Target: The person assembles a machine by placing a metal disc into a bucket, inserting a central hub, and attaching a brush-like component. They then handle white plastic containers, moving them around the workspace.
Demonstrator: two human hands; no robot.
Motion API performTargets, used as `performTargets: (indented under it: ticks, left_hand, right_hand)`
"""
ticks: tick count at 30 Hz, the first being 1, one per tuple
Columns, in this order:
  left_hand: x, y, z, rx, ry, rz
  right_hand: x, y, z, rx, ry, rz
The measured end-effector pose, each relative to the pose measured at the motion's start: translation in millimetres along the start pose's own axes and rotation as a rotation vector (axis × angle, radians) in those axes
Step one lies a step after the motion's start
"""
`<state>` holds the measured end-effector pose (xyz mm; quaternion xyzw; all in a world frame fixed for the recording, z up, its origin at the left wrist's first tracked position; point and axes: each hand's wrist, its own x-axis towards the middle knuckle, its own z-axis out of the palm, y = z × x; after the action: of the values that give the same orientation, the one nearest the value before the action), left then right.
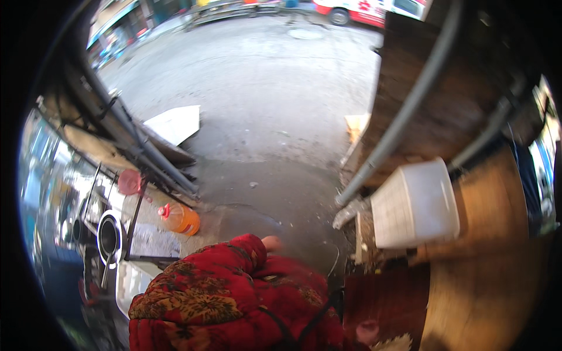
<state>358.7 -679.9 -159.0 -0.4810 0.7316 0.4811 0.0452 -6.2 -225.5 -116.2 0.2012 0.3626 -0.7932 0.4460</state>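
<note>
A red padded sleeve with a dark and gold flower pattern reaches in from the lower left and bends across my front. At its cuff a small part of my left hand shows; its fingers are hidden or blurred, and nothing held can be made out. Left of it, an orange-filled bottle with a red cap stands on a low ledge. My right hand cannot be picked out. At the lower right, a blurred pinkish shape lies over a dark red panel.
A white plastic basket sits at right beside a grey pole and wooden boards. At left are a ladle, a pink plastic vessel and a white basin. Ahead, wet pavement leads to a road with a red-and-white vehicle.
</note>
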Motion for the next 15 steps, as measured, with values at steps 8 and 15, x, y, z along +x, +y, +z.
performTargets:
  ticks: [8,15]
  left_hand:
    - [-59,-198,-92,-1.634,0.411,-0.494]
    - [-117,-242,-82,-1.364,0.64,-1.144]
  right_hand:
    - [213,59,242,-0.447,0.196,0.206]
    - [340,107,299,-1.158,0.575,0.466]
